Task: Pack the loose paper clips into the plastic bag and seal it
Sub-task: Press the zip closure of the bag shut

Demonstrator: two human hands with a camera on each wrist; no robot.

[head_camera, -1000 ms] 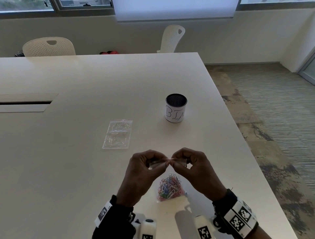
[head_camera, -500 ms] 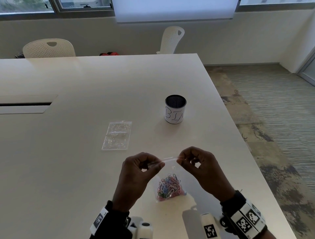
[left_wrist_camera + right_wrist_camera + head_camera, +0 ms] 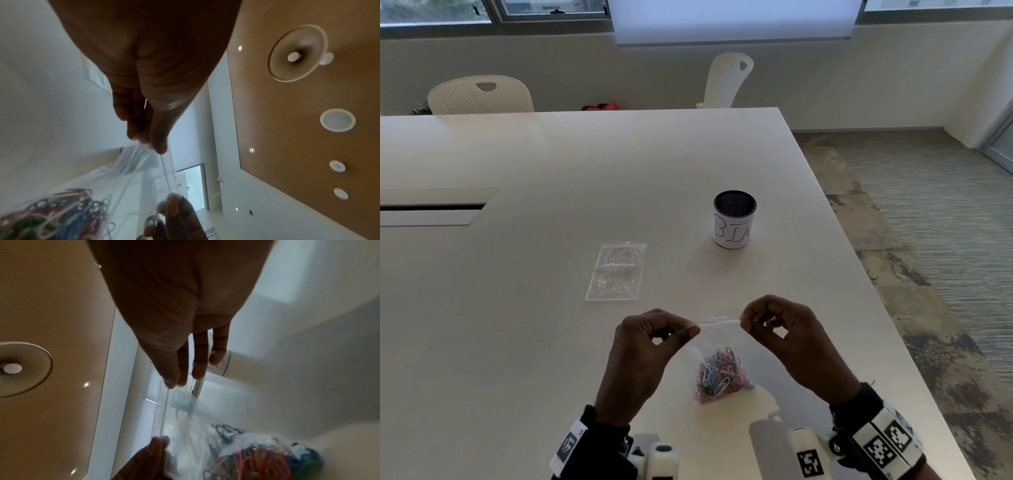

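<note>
A clear plastic bag (image 3: 717, 337) hangs above the white table (image 3: 551, 171) near its front edge. Coloured paper clips (image 3: 719, 375) fill its bottom. My left hand (image 3: 693, 330) pinches the left end of the bag's top strip between thumb and forefinger. My right hand (image 3: 743, 319) pinches the right end, and the strip is stretched taut between them. In the left wrist view, the left hand (image 3: 150, 144) holds the strip (image 3: 169, 175) with the clips (image 3: 55, 216) below. In the right wrist view, the right hand (image 3: 173, 384) pinches the bag (image 3: 205, 426) above the clips (image 3: 257, 460).
A second clear bag (image 3: 616, 270) lies flat on the table to the left. A black mesh cup (image 3: 734, 219) with a white label stands behind the hands. The table's right edge drops to carpet (image 3: 928, 240). Two white chairs (image 3: 479, 96) stand at the far side.
My hands have moved apart along the bag's top strip, from touching at its middle to pinching its two ends.
</note>
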